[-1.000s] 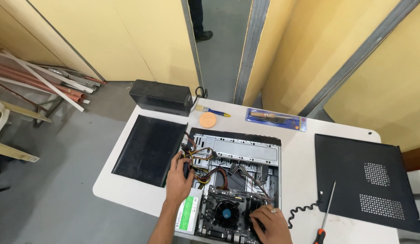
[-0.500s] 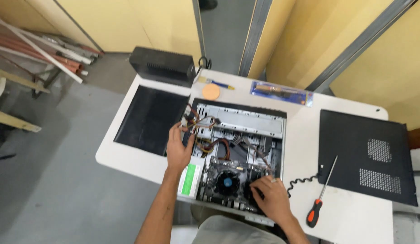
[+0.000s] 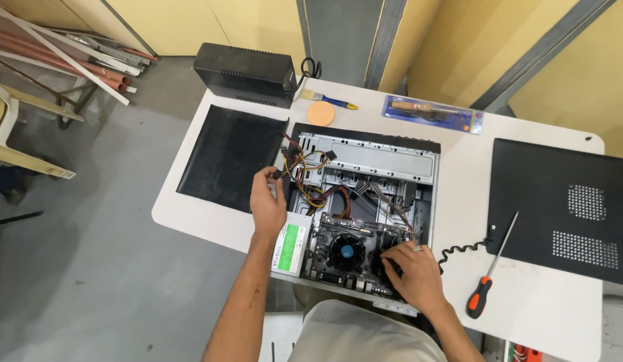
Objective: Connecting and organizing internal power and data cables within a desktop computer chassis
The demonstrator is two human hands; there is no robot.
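Open PC case (image 3: 365,201) lies flat mid tabletop (image 3: 539,308), innards up for our access. Our left hand (image 3: 266,203) at 9 o'clock pinches cable connector (image 3: 278,174); right hand (image 3: 413,269) at 5, fingers curled inside, grip unclear. Screwdriver (image 3: 489,268) at 3, parked near

Two black panels (image 3: 232,157), one open computer case (image 3: 365,144), one screwdriver (image 3: 489,273).
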